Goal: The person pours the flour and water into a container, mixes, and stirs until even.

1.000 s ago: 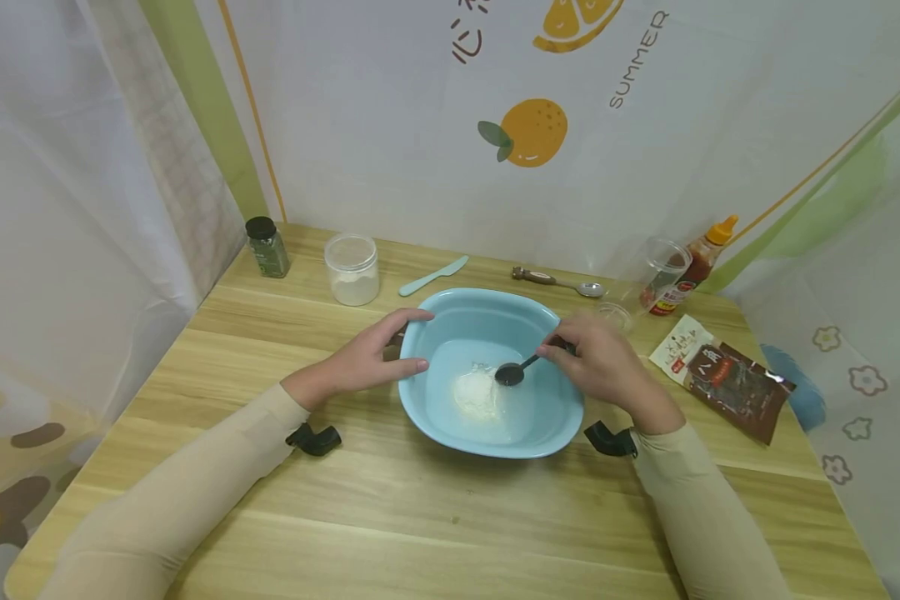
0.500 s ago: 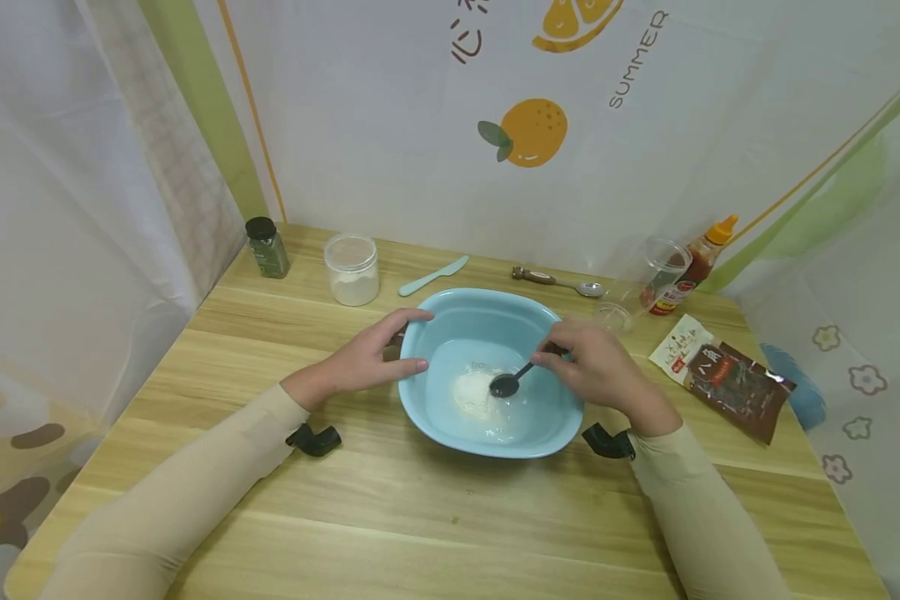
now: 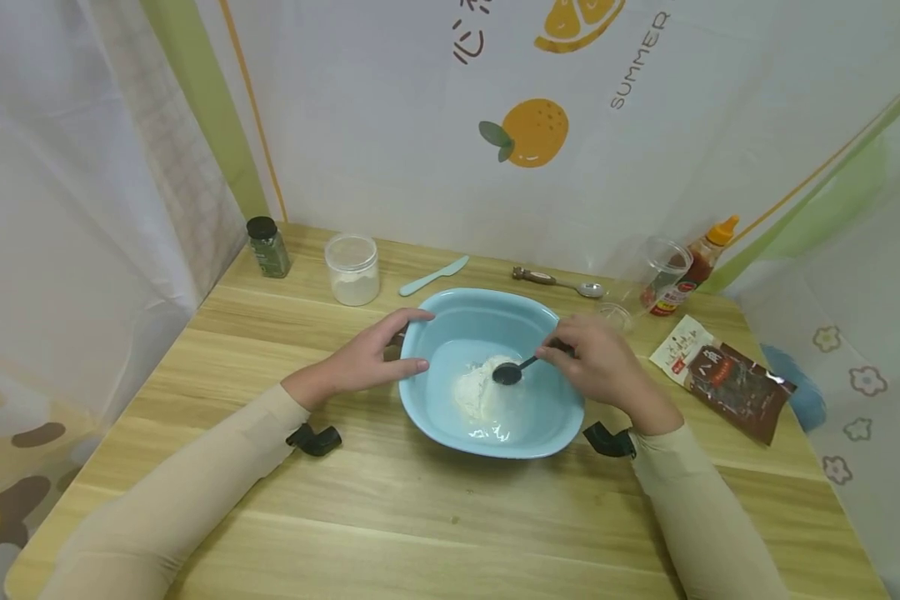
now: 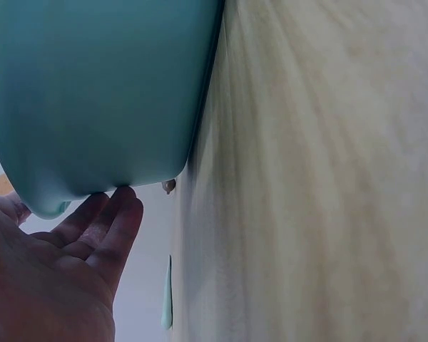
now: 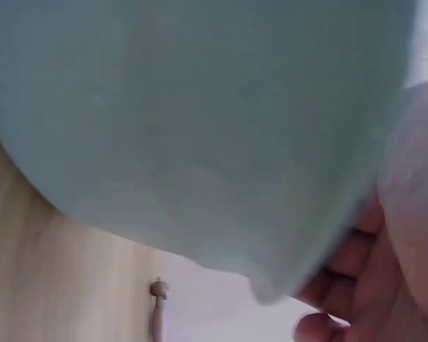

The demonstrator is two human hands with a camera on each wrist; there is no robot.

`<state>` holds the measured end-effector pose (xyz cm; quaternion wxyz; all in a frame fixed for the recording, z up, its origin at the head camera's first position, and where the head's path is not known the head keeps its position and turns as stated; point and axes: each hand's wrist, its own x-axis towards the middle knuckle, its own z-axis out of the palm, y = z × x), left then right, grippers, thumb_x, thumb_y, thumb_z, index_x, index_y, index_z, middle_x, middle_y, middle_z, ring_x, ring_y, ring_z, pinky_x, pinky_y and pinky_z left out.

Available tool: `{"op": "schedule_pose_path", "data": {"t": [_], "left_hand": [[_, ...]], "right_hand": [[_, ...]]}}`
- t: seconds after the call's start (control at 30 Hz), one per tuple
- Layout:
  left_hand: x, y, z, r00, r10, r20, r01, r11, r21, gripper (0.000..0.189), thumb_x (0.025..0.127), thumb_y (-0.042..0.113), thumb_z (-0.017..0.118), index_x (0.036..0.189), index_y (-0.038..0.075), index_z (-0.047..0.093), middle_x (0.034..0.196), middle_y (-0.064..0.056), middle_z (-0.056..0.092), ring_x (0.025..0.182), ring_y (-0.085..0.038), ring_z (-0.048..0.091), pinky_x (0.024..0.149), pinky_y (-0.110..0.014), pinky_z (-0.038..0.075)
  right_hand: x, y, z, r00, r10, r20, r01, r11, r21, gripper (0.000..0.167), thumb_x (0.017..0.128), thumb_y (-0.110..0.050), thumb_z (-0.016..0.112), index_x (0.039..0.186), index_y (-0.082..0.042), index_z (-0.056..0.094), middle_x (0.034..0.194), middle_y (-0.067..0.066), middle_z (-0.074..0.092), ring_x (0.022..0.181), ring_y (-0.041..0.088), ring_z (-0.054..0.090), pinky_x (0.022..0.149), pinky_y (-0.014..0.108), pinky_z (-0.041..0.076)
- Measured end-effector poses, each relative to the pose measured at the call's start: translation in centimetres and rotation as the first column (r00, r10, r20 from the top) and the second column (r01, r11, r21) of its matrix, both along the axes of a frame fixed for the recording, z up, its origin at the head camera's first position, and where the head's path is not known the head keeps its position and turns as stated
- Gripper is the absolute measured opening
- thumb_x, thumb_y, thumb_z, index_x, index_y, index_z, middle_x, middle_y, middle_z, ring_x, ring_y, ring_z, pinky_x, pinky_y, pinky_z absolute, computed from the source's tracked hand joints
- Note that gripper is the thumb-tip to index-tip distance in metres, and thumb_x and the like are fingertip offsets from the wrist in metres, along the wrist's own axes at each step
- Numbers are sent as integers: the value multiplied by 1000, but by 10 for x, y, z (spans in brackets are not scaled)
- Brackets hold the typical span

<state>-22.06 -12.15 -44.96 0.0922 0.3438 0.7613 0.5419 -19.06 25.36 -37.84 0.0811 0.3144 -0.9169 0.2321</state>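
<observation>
A light blue basin (image 3: 487, 300) stands on the wooden table with clear liquid and a clump of white powder (image 3: 476, 390) in it. My left hand (image 3: 360, 357) holds the basin's left rim. Its thumb and one finger lie over the rim, while other fingers touch the outer wall (image 4: 100, 100) in the left wrist view. My right hand (image 3: 600, 362) grips the handle of a small black spoon (image 3: 507, 373) above the basin's right side. The spoon's bowl is at the powder's upper right edge. In the right wrist view, the basin's wall hides the spoon.
Along the back stand a black-lidded herb jar (image 3: 267, 248), a tub of white powder (image 3: 352, 271), a pale green knife (image 3: 433, 276), a brown-handled metal spoon (image 3: 558, 282), a clear plastic cup (image 3: 656, 271) and a sauce bottle (image 3: 693, 267). A brown spice packet (image 3: 723, 379) lies right.
The black spoon has swept down-left and then back up-right through the basin. The powder clump has spread toward the upper right. My left hand and the basin stay put.
</observation>
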Motion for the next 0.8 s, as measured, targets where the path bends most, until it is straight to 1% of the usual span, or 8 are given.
{"op": "schedule_pose_path", "data": {"t": [0.07, 0.17, 0.23, 0.43, 0.5, 0.67, 0.73, 0.8], "left_hand": [[0, 1, 0, 1000, -3, -1, 3, 1000, -2, 69, 104, 15, 77, 163, 0, 44, 165, -23, 45, 137, -45, 63, 94, -39, 68], [0, 2, 0, 1000, -9, 4, 9, 1000, 5, 70, 104, 14, 77, 163, -1, 43, 165, -25, 44, 137, -47, 63, 92, -40, 68], [0, 2, 0, 1000, -9, 6, 9, 1000, 9, 69, 103, 13, 77, 163, -1, 43, 165, -26, 44, 137, -48, 63, 91, -40, 69], [0, 0, 1, 1000, -8, 2, 8, 1000, 9, 69, 104, 13, 76, 163, -1, 43, 165, -25, 44, 138, -48, 62, 93, -39, 68], [0, 0, 1, 1000, -9, 6, 9, 1000, 9, 69, 104, 13, 76, 163, 0, 43, 165, -25, 44, 138, -47, 63, 92, -39, 68], [1, 0, 3, 1000, -9, 13, 9, 1000, 11, 70, 103, 13, 77, 164, 0, 43, 165, -25, 43, 138, -47, 62, 92, -39, 69], [1, 0, 3, 1000, -7, 10, 7, 1000, 7, 70, 103, 13, 77, 163, 0, 43, 166, -25, 43, 139, -48, 62, 94, -40, 68], [1, 1, 3, 1000, -3, 7, 3, 1000, -1, 71, 103, 13, 77, 164, 0, 43, 166, -24, 43, 139, -47, 62, 95, -40, 68]], "right_hand": [[2, 2, 1, 1000, 24, -15, -24, 1000, 5, 12, 96, -7, 87, 88, -16, 83, 82, -8, 69, 77, 13, 57, 68, 34, 46], [2, 0, 1, 989, 150, -13, -150, 988, -18, 14, 95, -5, 87, 88, -17, 83, 83, -10, 70, 77, 13, 55, 68, 34, 44], [1, -3, -1, 983, 186, -7, -186, 982, -35, 12, 97, -6, 86, 91, -16, 84, 84, -10, 71, 78, 14, 56, 69, 34, 45], [0, -5, -2, 999, -19, -39, 19, 1000, 8, 7, 98, -10, 86, 91, -13, 84, 85, -5, 71, 79, 14, 57, 69, 35, 46], [1, -4, 0, 999, 10, -41, -10, 1000, 11, 9, 96, -8, 87, 89, -13, 84, 84, -6, 69, 78, 14, 56, 69, 35, 45], [0, -9, 1, 976, 217, 15, -216, 976, -38, 11, 98, -6, 85, 91, -15, 83, 85, -10, 70, 77, 13, 54, 70, 33, 44], [-2, -12, 0, 980, 195, 41, -193, 980, -39, 9, 101, -8, 83, 94, -15, 83, 88, -9, 71, 79, 12, 56, 70, 33, 46], [-5, -14, 2, 991, 109, 74, -108, 994, -20, 8, 103, -11, 81, 96, -14, 84, 89, -6, 72, 80, 12, 57, 69, 33, 48]]}}
